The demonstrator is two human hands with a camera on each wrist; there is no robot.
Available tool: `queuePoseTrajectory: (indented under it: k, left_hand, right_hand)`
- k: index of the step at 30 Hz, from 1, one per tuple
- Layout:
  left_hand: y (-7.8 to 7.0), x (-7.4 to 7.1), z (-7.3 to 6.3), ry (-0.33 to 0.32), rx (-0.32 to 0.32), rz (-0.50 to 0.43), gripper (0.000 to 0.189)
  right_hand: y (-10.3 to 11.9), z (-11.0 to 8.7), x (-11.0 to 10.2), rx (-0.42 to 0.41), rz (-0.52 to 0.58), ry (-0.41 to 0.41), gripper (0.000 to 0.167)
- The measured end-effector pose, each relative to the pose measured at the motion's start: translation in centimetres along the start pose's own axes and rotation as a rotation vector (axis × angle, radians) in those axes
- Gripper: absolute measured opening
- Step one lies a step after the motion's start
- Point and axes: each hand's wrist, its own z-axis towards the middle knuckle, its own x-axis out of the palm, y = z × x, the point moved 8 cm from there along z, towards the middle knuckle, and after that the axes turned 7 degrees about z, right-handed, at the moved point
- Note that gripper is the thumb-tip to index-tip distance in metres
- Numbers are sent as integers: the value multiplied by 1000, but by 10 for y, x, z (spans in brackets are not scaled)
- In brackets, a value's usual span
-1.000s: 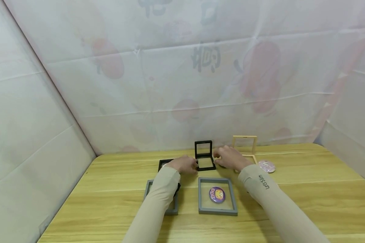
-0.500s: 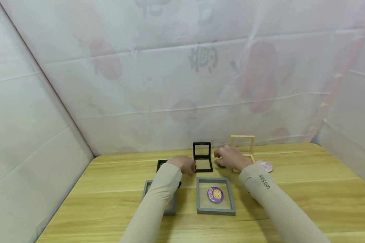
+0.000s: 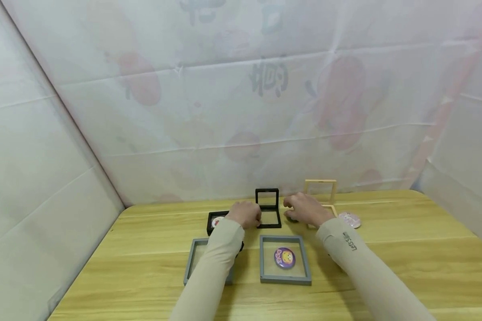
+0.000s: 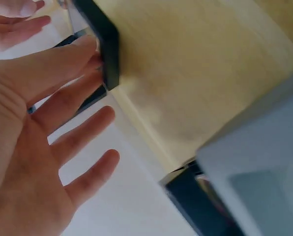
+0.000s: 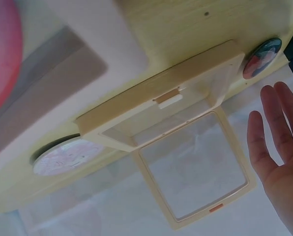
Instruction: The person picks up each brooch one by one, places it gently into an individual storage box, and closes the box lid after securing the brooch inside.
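A small black display frame (image 3: 279,219) stands hinged apart on the table, its lid upright. My left hand (image 3: 245,214) is at its left side; in the left wrist view thumb and index finger pinch the edge of the black frame (image 4: 112,51), the other fingers spread. To the right, my right hand (image 3: 304,209) hovers with relaxed fingers and holds nothing. Below it lies a dark round badge (image 3: 291,219), seen better in the right wrist view as a multicoloured badge (image 5: 262,58) between the black frame and a beige display frame (image 5: 161,93), whose lid is raised.
A pink badge (image 3: 349,220) lies right of the beige frame. Nearer me is a grey frame (image 3: 285,280) with a purple badge (image 3: 284,257) on its film. Left of it are another grey frame (image 3: 189,263), partly under my forearm, and a black frame (image 3: 209,226) holding a badge. A cloth wall (image 3: 205,178) rises behind.
The left hand and forearm have shifted slightly up and right, uncovering more of the left black frame and its badge. My right hand stays nearly still; the view has shifted slightly.
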Motion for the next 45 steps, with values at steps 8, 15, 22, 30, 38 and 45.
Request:
queuePoseTrajectory:
  k: [8, 15, 22, 30, 38, 45]
  left_hand:
    - [6, 6, 0, 14, -52, -160, 12]
    - [1, 5, 3, -1, -67, -103, 16]
    - [0, 6, 6, 4, -80, -25, 14]
    - [-1, 9, 6, 26, -124, -69, 11]
    - [-2, 5, 5, 16, -137, -77, 12]
    - [-5, 5, 6, 42, -140, -73, 13]
  right_hand:
    - [-6, -7, 0, 2, 16, -7, 21]
    - [-7, -9, -2, -1, 14, -6, 19]
    - [-12, -9, -1, 1, 10, -8, 17]
    - [-15, -12, 1, 18, 14, 7, 18]
    - [-16, -15, -5, 50, -11, 33, 14]
    - [-14, -14, -3, 21, -15, 49, 12]
